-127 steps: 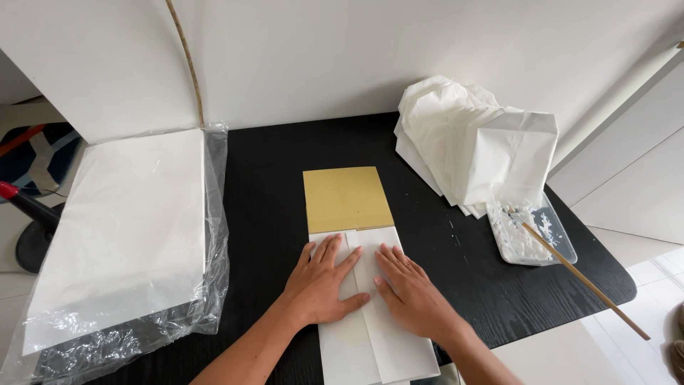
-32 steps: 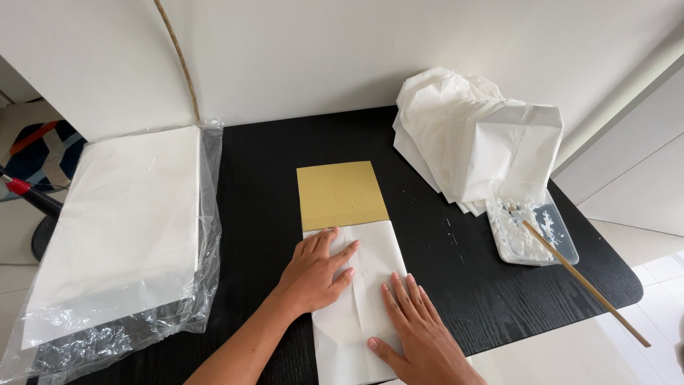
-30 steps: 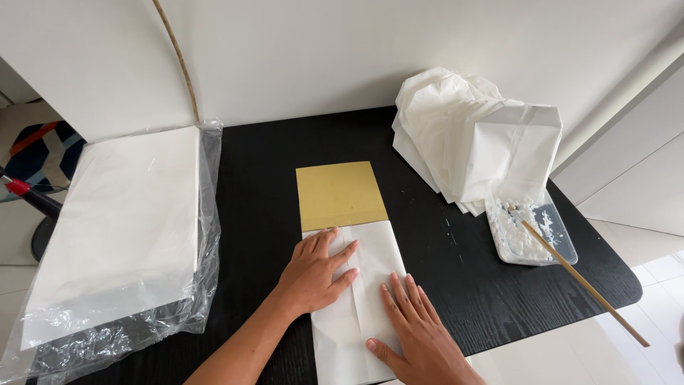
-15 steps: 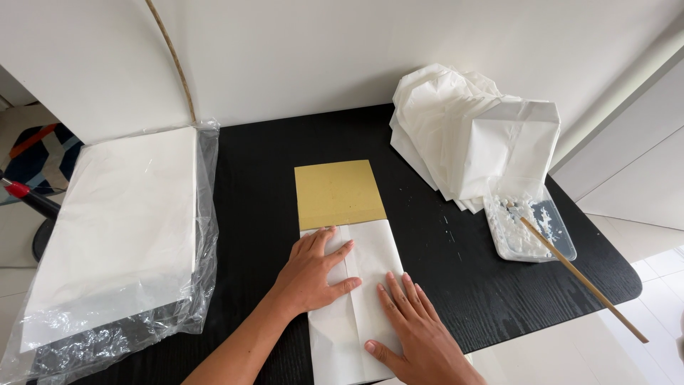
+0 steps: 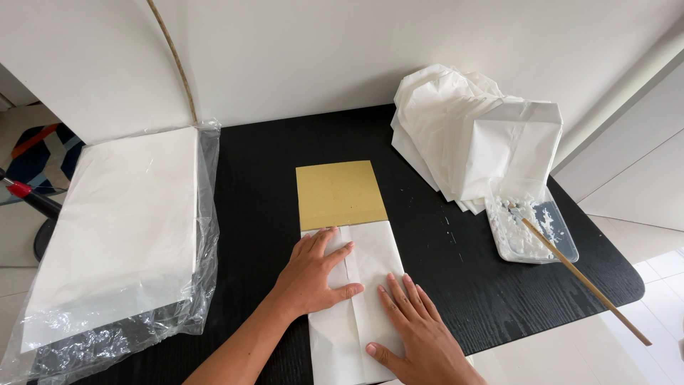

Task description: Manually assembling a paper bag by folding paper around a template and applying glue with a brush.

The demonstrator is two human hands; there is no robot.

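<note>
I see both hands flat, fingers spread, holding nothing: the left hand (image 5: 313, 274) presses the folded white paper (image 5: 360, 299) just below the yellow card (image 5: 340, 194), the right hand (image 5: 413, 331) nearer me, on the black table (image 5: 256, 185)

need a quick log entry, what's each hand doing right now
left hand: open, flat on the folded white paper.
right hand: open, flat on that paper, holding nothing.

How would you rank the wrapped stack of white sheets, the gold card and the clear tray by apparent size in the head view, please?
1. Wrapped stack of white sheets, clearly largest.
2. Gold card, partly covered by folded paper.
3. Clear tray, somewhat smaller, though close to the card.
</note>
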